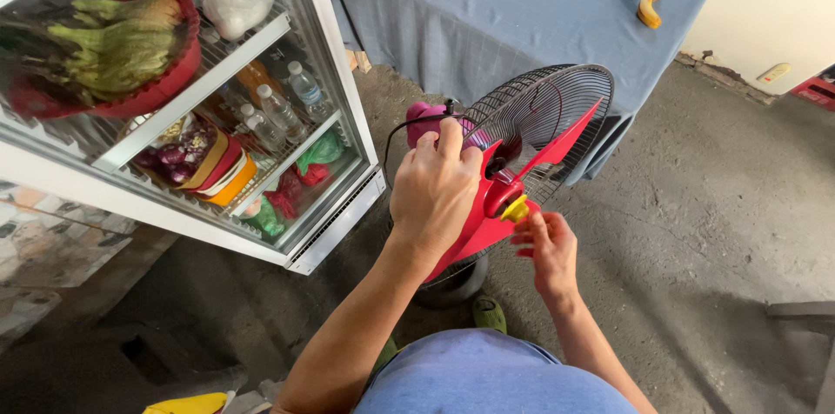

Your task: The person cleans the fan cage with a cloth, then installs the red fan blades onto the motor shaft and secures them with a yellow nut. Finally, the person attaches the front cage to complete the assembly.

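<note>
Fan point(522, 153) stands on the floor point(696, 231), between a glass-door fridge point(200, 101) and a counter point(487, 14) with blue cloth. Its red blade point(487, 205) is bare before the rear grille point(557, 105). Left hand point(435, 192) grips the blade's top edge; right hand point(546, 244) pinches the yellow cap point(516, 209) at the hub.

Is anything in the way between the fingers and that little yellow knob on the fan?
No. The right hand has its fingertips right at the yellow knob, nothing between. The left hand grips the red fan blade.
</note>
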